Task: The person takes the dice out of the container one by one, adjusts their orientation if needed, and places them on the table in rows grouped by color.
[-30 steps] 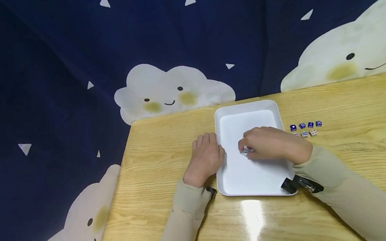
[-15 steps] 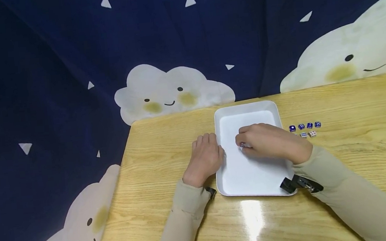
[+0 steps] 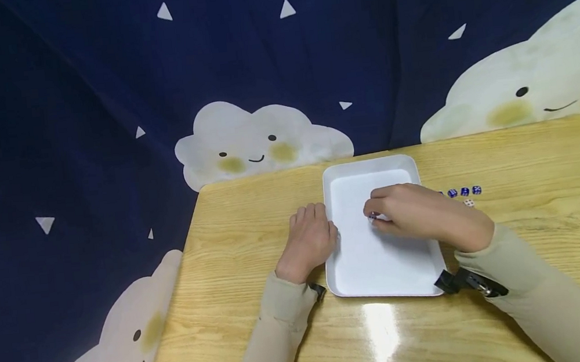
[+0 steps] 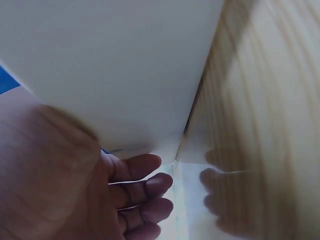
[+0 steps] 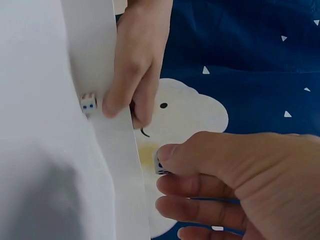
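In the head view, my right hand point(image 3: 419, 212) is over the white tray point(image 3: 368, 285). Its thumb and index finger pinch a small white die point(image 5: 158, 164) with dark dots, partly covered by the thumb in the right wrist view. My left hand point(image 3: 308, 240) grips the tray's left wall, thumb over the rim inside and the other fingers outside. Just by that thumb, another white die point(image 5: 89, 104) with blue dots lies in the tray against the wall. The left wrist view shows the fingers point(image 4: 157, 185) curled beside the tray's outer wall.
Right of the tray, a row of several blue dice point(image 3: 464, 191) lies on the wooden table point(image 3: 548, 191). A white die point(image 3: 468, 203) sits in front of them; the right hand hides part of this group. A dark blue curtain point(image 3: 235, 46) with clouds hangs behind.
My right hand has raised the pinched die off the tray floor, then shifted a little to the right, covering more of the dice beside the tray. The left hand stays where it was.
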A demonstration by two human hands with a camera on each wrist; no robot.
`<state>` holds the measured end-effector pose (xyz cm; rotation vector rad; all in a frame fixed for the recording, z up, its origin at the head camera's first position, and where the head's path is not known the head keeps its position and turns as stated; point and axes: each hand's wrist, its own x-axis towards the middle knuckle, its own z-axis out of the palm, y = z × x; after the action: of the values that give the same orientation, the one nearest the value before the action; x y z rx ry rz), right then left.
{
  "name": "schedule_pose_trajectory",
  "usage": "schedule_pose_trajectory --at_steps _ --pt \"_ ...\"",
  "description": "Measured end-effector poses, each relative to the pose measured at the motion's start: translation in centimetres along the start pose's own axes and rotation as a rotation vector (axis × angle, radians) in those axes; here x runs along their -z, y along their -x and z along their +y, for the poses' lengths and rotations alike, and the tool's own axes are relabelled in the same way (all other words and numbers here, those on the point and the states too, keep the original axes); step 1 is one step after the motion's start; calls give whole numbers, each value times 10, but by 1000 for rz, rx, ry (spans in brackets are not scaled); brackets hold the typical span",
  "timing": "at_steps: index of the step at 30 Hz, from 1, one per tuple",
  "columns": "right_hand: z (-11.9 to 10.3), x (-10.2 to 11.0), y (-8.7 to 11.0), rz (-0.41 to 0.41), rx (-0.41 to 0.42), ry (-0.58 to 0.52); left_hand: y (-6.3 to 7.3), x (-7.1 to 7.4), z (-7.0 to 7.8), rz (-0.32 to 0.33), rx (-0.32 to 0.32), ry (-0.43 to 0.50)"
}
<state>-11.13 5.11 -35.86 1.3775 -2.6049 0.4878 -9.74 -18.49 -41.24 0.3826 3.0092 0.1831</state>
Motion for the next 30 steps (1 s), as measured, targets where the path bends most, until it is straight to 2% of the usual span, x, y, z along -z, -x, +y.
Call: schedule_pose_trajectory --at_steps 16,23,30 --pt "20 19 46 47 -70 79 0 -1 0 -11 1 27" --pt "31 23 57 80 -72 65 2 -1 -1 -23 5 41" --pt "40 31 67 74 -143 67 1 -1 0 -12 -7 57"
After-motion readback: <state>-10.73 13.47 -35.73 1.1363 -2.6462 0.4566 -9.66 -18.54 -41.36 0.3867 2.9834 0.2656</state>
